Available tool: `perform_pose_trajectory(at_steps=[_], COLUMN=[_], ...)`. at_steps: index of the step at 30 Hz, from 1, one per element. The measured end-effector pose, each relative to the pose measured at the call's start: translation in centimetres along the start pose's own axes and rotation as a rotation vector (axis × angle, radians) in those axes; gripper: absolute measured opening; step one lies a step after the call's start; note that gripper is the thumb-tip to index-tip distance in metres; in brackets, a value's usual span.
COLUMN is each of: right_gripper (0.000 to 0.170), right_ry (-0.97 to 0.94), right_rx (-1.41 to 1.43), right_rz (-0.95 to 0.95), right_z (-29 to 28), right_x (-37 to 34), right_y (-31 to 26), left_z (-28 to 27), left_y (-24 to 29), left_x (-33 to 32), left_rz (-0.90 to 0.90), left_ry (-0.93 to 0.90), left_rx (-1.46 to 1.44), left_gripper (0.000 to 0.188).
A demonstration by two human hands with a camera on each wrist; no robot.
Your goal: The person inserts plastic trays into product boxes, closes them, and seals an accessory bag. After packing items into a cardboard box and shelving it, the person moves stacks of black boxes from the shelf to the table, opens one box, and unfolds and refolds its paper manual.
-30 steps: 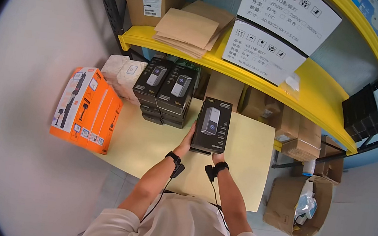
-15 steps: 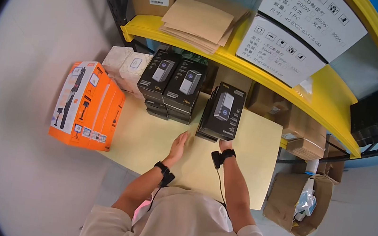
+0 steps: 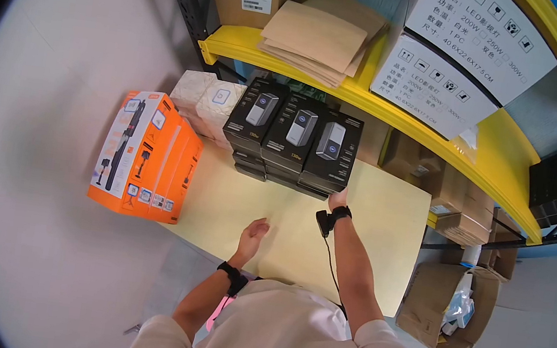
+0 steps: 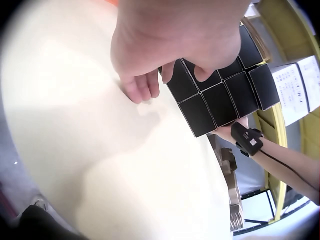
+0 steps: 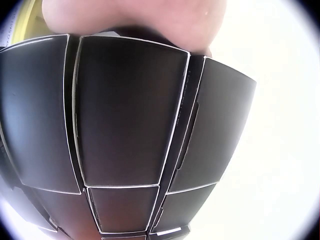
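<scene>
Three stacks of black boxes stand side by side on the table, printed with a silver device and "130W": the left stack (image 3: 255,118), the middle stack (image 3: 296,134) and the right stack (image 3: 332,151). My right hand (image 3: 338,199) touches the near right corner of the right stack; the boxes partly hide its fingers. In the right wrist view, that hand (image 5: 135,17) lies along the edge of the black box faces (image 5: 130,110). My left hand (image 3: 252,239) hovers over the table in front of the stacks, fingers relaxed, holding nothing.
Orange boxes (image 3: 147,157) stand at the table's left, beside white patterned boxes (image 3: 207,103). A yellow shelf (image 3: 240,41) with brown envelopes (image 3: 318,35) and large white cartons (image 3: 438,82) overhangs the back. An open carton (image 3: 430,306) stands right of the pale table (image 3: 369,235).
The boxes carried between both hands now stand against the middle stack, further back and left. The left hand has let go and drawn back toward the body; the right hand remains at the boxes.
</scene>
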State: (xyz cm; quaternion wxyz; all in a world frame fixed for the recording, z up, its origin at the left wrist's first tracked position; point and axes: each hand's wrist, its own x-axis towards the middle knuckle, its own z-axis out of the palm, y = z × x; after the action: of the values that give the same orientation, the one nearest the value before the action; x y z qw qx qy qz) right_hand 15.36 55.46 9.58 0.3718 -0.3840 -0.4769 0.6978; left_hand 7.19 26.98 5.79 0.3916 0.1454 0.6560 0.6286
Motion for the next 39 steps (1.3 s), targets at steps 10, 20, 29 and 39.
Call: perform_pose_trajectory(at_steps=[10, 20, 29, 39], right_gripper=[0.058, 0.089, 0.049, 0.027], right_ry=[-0.022, -0.194, 0.016, 0.562], right_rx=[0.126, -0.168, -0.138, -0.117], right_rz=[0.03, 0.126, -0.04, -0.57], right_z=[-0.9, -9.1, -33.6, -60.2], right_x=[1.7, -3.7, -9.2, -4.0], right_y=[2.5, -6.4, -18.0, -36.8], left_z=[0.9, 7.4, 29.3, 63.6], left_y=[1.2, 2.8, 7.9, 19.3], left_x=[-1.1, -3.6, -6.2, -7.0], left_rz=[-0.019, 0.083, 0.418, 1.049], left_ry=[-0.11, -0.325, -0.709, -0.751], left_rx=[0.145, 0.418, 0.562, 0.434], left_gripper=[0.038, 0.043, 0.041, 0.037])
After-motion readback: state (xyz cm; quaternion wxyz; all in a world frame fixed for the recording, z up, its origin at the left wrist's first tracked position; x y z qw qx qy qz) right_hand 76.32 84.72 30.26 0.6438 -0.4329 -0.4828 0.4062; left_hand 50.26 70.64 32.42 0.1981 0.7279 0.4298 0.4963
